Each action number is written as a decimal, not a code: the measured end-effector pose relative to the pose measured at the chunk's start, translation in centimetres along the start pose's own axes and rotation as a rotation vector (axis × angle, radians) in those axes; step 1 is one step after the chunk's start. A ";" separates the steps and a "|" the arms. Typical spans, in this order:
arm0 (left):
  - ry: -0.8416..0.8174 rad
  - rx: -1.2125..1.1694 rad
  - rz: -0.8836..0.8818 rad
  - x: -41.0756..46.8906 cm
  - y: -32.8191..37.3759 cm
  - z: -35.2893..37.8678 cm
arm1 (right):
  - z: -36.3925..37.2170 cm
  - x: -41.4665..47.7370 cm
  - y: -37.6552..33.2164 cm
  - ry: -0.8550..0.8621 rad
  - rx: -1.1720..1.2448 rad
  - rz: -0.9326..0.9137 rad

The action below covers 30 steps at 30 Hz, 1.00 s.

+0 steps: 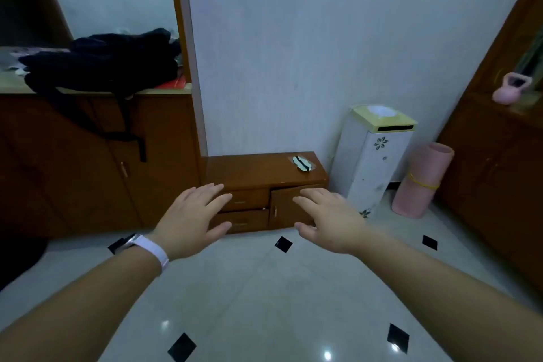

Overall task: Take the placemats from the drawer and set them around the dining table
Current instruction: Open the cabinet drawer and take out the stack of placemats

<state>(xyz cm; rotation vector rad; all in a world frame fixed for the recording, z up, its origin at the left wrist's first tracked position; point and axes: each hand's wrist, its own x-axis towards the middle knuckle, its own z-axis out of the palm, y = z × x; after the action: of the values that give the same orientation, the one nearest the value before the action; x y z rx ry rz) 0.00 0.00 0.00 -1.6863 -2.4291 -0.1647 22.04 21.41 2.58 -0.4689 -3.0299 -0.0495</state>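
Plainly, both my hands hold nothing. My left hand [188,220] and my right hand [326,217] reach forward, palms down, with the fingers spread and nearly straight. A white wristband [152,250] sits on my left wrist.

Beyond the fingertips, farther off and lower, a low cabinet [258,173] stands on the floor [264,288] against the wall. Its left half carries an upper drawer [249,200] stacked over a lower drawer [244,222]. Its right half is a cabinet door [286,209].

Both drawer fronts run long from left to right, and each has a small handle lying the same way. They lie straight ahead of my left hand, so I judge that hand the nearer one for the pull. My right hand is lined up with the door instead. Neither hand touches the wood, as far as I can tell.

No placemats show anywhere, so I take them to be shut inside, and I cannot tell which drawer holds them. My left fingers cover the left ends of both fronts. A thin dark gap runs between the two drawers, but I cannot tell whether one is ajar. The dining table is out of view.

A small patterned thing [302,164] lies on the cabinet top at its far right. To the right of the cabinet stand a white bin [370,161] and a pink roll [417,182].
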 end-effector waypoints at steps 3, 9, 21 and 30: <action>0.031 -0.028 -0.035 1.9 -3.6 0.8 | 0.8 3.4 -0.1 0.029 0.007 -0.004; 0.031 -0.076 -0.058 5.5 -8.1 3.2 | 2.3 9.9 0.9 -0.002 -0.006 -0.011; -0.092 -0.092 -0.181 17.5 -15.1 12.4 | 11.8 26.6 8.5 -0.052 0.156 -0.049; -0.196 -0.152 -0.237 30.8 -18.4 19.4 | 18.5 40.5 18.3 -0.174 0.214 -0.097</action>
<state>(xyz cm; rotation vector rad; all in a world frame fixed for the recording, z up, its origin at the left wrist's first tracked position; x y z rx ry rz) -29.37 25.54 -12.32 -1.5308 -2.8261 -0.2310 -12.15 51.82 -12.28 -0.3229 -3.1747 0.3234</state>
